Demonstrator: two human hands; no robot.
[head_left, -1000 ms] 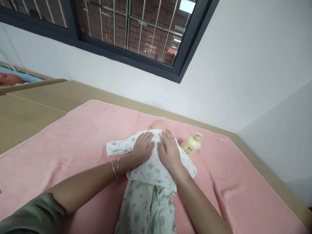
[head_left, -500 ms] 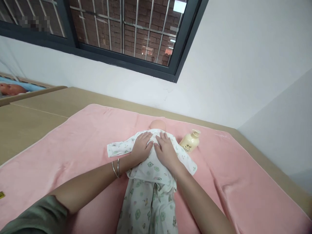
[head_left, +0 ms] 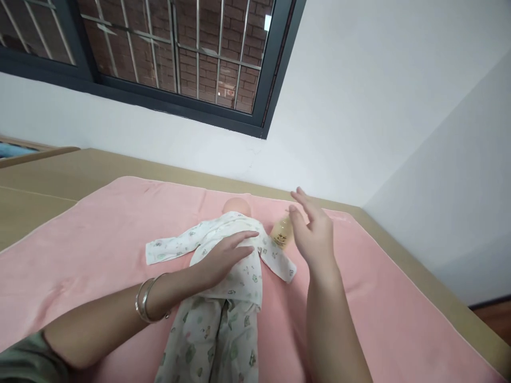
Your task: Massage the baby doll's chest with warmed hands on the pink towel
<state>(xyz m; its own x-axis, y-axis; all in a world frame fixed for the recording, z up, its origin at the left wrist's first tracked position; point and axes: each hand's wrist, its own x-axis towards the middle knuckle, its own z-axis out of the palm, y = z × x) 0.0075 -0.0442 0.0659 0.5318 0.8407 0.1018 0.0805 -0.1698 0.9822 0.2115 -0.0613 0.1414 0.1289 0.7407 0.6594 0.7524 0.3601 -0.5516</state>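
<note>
A baby doll [head_left: 236,206] in a white patterned top [head_left: 239,274] and matching trousers [head_left: 195,340] lies on a pink blanket [head_left: 99,229], its bare head toward the wall. Over the doll's torso is my left hand [head_left: 227,258], holding nothing, fingers stretched to the right; whether it touches the cloth I cannot tell. My right hand [head_left: 313,229] is raised to the right of the doll, open, thumb and fingers apart. Partly behind it stands a pale yellow pump bottle [head_left: 281,232] beside the doll's sleeve, its top mostly hidden by the hand.
A wooden table top [head_left: 43,173] shows around the blanket. Behind it rise a white wall [head_left: 339,106] and a dark-framed window [head_left: 159,101] with metal bars. At the far left is a wooden edge [head_left: 40,156] with something blue behind it.
Both hands lay flat on the doll's upper torso before. The right hand has lifted away to the right, in front of the bottle; the left has turned and shifted lower. The view has swung right.
</note>
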